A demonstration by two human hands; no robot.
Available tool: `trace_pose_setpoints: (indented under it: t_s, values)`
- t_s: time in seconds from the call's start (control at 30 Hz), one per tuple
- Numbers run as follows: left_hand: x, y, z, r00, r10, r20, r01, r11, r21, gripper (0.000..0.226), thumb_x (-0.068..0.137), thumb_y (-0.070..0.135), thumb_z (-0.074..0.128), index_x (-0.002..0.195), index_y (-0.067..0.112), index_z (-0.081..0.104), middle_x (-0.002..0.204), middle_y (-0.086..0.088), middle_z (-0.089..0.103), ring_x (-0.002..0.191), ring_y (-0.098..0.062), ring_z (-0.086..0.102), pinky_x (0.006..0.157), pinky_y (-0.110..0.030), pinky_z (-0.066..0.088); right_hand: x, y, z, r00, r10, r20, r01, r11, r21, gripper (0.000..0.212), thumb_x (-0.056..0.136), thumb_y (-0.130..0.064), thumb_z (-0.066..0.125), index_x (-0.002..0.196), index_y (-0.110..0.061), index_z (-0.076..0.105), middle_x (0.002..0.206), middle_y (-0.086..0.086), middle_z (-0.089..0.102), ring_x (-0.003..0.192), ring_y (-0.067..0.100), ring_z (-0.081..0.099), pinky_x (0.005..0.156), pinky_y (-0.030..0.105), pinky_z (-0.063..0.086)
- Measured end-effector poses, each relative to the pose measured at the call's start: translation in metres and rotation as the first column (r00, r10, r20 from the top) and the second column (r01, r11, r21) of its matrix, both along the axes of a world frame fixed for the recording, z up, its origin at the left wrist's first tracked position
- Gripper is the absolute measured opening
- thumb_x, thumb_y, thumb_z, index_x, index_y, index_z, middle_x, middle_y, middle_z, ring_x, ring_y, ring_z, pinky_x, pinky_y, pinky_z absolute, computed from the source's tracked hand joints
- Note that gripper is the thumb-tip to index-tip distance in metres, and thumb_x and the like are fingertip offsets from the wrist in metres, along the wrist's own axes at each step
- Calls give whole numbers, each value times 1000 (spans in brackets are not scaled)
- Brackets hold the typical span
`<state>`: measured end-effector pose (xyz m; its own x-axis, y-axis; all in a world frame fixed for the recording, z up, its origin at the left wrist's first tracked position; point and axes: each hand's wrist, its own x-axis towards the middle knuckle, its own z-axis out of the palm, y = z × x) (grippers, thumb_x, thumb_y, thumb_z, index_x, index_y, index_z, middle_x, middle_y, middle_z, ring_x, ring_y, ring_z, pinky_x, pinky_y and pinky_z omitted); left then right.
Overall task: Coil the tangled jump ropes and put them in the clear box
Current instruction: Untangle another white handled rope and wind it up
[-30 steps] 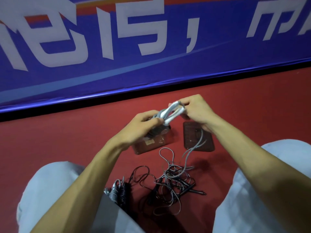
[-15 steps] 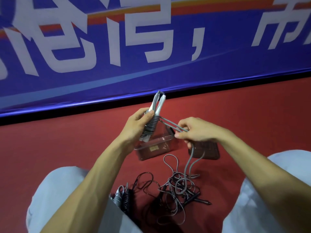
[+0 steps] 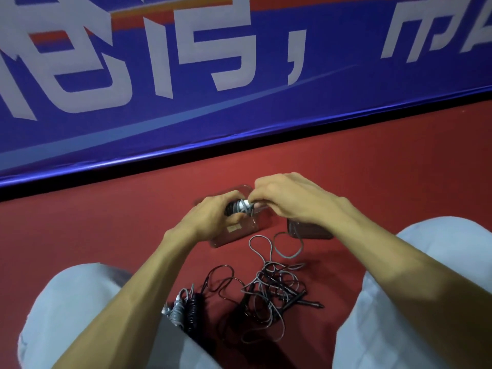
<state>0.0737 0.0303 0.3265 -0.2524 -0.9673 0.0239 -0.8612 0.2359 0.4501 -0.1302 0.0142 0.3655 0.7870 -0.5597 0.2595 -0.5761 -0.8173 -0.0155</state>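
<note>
At the clear box (image 3: 234,233) — coiled rope (image 3: 237,208)

We see dim, even light; the glossy blue vinyl banner (image 3: 346,102) looks smeared and bowed, soft shadows on the red floor (image 3: 80,235) below it.

The left hand (image 3: 213,217) and right hand (image 3: 290,201) hide most of the coiled rope (image 3: 241,207) they grip and much of the clear box (image 3: 250,232). Its label (image 3: 233,228) is too small to read. The right wrist covers part of the lid (image 3: 311,231).
</note>
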Motion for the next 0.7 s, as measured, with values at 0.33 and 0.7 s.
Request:
trace_pose_setpoints:
  t_s: [0.33,0.7]
  values:
    - [-7,7,7,990,-96,-104,88,993,-76,51,68,82,54,92,37,59,75,2,62,63,-14,52,64,-38,47,1,-12,-2,842,-342,417,234,928,289,8,79,-36,73,85,-34,77,64,-18,59,71,2,54,69,25,42]
    - [-8,16,23,871,-62,-488,77,997,12,21,74,45,60,92,37,67,81,0,68,68,-13,57,63,-28,46,9,-22,-13,490,-696,525,-316,419,851,15,85,4,60,80,-8,68,69,5,63,52,8,55,46,15,40]
